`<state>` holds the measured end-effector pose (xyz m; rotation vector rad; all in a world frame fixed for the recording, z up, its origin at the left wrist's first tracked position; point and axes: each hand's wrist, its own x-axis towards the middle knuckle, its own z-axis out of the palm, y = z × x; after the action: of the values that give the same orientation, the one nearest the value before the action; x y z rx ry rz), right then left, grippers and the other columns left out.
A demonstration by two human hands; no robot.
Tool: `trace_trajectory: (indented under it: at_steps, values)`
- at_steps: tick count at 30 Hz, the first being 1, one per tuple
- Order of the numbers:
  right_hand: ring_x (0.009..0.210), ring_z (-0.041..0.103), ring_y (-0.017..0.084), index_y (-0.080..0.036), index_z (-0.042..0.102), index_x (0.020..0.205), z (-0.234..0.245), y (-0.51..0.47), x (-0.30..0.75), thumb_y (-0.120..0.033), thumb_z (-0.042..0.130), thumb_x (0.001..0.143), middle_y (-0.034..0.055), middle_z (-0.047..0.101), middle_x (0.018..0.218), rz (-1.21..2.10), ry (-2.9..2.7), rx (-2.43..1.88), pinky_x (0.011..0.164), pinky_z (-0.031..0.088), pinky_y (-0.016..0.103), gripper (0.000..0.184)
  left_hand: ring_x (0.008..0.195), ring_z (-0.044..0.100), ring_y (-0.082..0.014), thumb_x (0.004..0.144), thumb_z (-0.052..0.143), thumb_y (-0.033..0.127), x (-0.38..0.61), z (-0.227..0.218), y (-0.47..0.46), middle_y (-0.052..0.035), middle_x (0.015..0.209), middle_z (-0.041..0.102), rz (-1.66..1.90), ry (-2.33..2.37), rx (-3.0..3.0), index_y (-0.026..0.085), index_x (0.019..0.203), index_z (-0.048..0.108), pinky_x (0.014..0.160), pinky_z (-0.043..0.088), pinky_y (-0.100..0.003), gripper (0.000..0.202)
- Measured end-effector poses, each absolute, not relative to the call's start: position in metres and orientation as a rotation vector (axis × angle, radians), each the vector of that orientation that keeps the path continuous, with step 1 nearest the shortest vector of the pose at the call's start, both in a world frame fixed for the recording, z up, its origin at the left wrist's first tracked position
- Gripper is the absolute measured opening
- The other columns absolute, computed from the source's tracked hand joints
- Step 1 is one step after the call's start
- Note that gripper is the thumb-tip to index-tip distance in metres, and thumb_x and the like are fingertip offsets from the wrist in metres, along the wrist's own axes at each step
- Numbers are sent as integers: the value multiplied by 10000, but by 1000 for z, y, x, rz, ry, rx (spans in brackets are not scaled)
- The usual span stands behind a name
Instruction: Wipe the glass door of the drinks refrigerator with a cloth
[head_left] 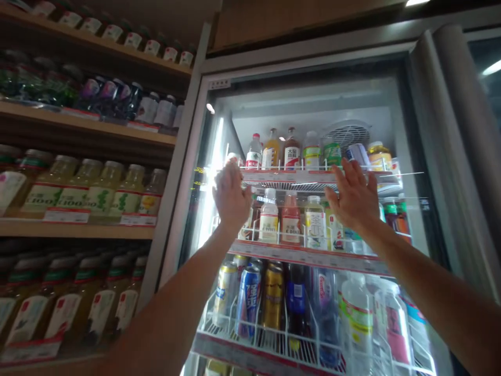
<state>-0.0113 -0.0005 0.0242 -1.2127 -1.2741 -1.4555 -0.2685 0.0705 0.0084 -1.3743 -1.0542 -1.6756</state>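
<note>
Both of my arms reach up in front of a lit glass-fronted drinks fridge [313,89]. My left hand [233,198], slightly blurred, is raised at the left side of the upper shelves, fingers stretched upward with nothing visible in them. On the right, my right hand [354,196] has its fingers spread and is empty. I cannot tell whether either palm touches the glass. Between the hands stand a white-capped bottle [269,219], a reddish bottle [291,219] and a white-labelled tea bottle [315,224]. Behind my right fingers, a tilted pale container [358,155] is partly hidden.
A row of bottles and a fan grille [348,133] occupy the fridge's top. Lower down, a wire rack holds a blue can [248,297], a gold can [273,297] and several bottles. Left of the frame, wooden shelves [78,227] carry rows of juice bottles. A grey pillar-like edge [450,130] stands right.
</note>
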Motion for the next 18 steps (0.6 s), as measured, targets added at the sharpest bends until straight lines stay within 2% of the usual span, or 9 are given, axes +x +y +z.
trace_trajectory:
  at_steps: [5,10,13,15,18]
  values:
    - [1370,227,297,-116,364,1362,22,-6,-14,-395,280,920,145,300,1465,-1457,-1281,-1236,1073,225,547,529,1341,288,-282,869,402,412,-247,-14,63,-28,1449,359,-1368,-759,-1607,257,1332,418,1091,229,-514,489]
    - [1376,215,282,-102,383,1349,19,-10,-16,-383,275,928,143,292,1469,-1456,-1283,-1274,1096,209,518,518,1318,318,-323,862,386,338,-322,0,80,-88,1451,344,-1768,-1187,-1288,209,1355,389,1045,256,-584,509]
    - [1376,216,283,-98,382,1347,19,-9,-19,-379,286,922,149,297,1465,-1447,-1273,-1274,1097,204,525,518,1327,288,-351,864,374,343,-322,-6,85,-131,1443,346,-1872,-1244,-1225,150,1350,397,1031,278,-583,522]
    - [1374,221,283,-97,379,1348,20,-8,-21,-377,287,920,153,303,1462,-1449,-1260,-1262,1093,211,530,520,1338,275,-333,871,363,353,-299,-19,82,-126,1442,350,-1792,-1096,-1316,143,1333,421,1046,286,-543,511]
    - [1368,242,280,-104,389,1343,18,-8,-19,-385,282,920,149,316,1456,-1474,-1243,-1244,1087,227,527,519,1356,260,-283,871,381,389,-277,-41,77,-59,1440,371,-1506,-791,-1516,204,1320,440,1086,256,-490,488]
